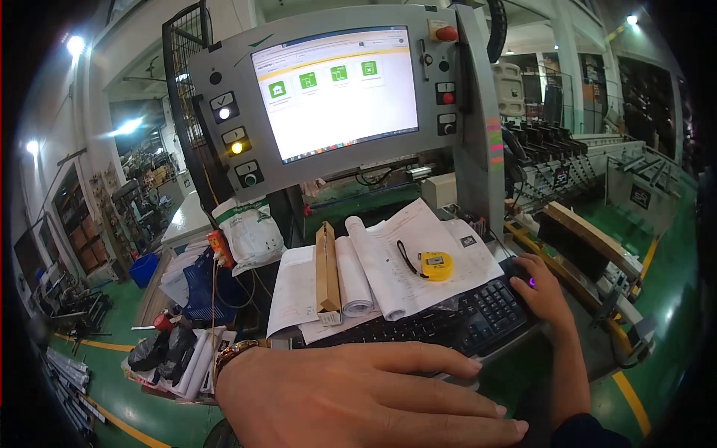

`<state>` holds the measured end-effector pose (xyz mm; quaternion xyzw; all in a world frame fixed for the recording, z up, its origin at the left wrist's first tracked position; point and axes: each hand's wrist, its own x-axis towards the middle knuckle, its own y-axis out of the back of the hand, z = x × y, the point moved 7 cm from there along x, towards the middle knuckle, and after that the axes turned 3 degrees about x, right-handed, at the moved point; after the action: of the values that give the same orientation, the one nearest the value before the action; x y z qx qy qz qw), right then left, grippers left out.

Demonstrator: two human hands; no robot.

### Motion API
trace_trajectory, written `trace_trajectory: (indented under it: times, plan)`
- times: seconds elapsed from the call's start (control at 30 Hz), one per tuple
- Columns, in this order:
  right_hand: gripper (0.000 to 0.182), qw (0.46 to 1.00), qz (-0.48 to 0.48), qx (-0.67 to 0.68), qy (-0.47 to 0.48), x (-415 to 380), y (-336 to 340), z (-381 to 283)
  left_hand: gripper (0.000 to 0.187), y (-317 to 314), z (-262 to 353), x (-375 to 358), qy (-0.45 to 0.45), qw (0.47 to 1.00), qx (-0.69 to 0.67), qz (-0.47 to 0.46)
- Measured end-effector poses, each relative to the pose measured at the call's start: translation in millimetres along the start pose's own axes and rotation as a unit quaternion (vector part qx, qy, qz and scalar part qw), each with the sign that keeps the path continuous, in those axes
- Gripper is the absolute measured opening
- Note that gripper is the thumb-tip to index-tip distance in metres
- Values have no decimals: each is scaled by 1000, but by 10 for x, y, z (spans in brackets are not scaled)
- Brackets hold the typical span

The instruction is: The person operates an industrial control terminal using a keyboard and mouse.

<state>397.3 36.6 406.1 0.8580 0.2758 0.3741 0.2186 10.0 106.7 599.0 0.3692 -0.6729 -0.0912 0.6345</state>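
Observation:
My left hand (351,396) spreads across the near foreground, large and close to the camera, fingers stretched out to the right and nothing visible in them. A band circles its wrist. At the right end of a black keyboard (489,313), my right hand (544,291) is curved over a computer mouse (532,282), mostly hidden except for a purple glow. Paper sheets (474,261) overlap the back of the keyboard. On them lie a yellow tape measure (435,265) with a black strap, rolled papers (373,269) and a long narrow cardboard box (326,272).
Above the papers stands a grey control panel with a lit screen (340,97), buttons and a red knob (447,33). A white plastic bag (250,233) hangs at its left. Machinery with a rail (590,231) extends to the right; a blue crate (210,287) sits left.

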Motion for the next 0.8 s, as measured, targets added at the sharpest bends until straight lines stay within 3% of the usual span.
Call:
trace_trajectory:
  times: [0.13, 0.43, 0.67, 0.73, 0.8]
  plan:
    - [53, 1000, 2, -6, 7, -8, 2, 2, 81, 8, 4, 4, 3, 1000, 0, -2]
    - [53, 1000, -14, -5, 2, -8, 6, -62, 63, 5, -12, 43, 25, 999, -15, -17]
    - [51, 1000, -18, -17, 8, -7, -5, -33, 50, 142, 43, 159, 140, 979, -68, -132]
    - [51, 1000, -17, -13, 8, -8, -7, -35, 49, 159, 54, 168, 140, 978, -67, -139]
    - [51, 1000, -16, -9, 10, -10, -7, -31, 71, 19, 6, 38, 26, 999, -9, -34]
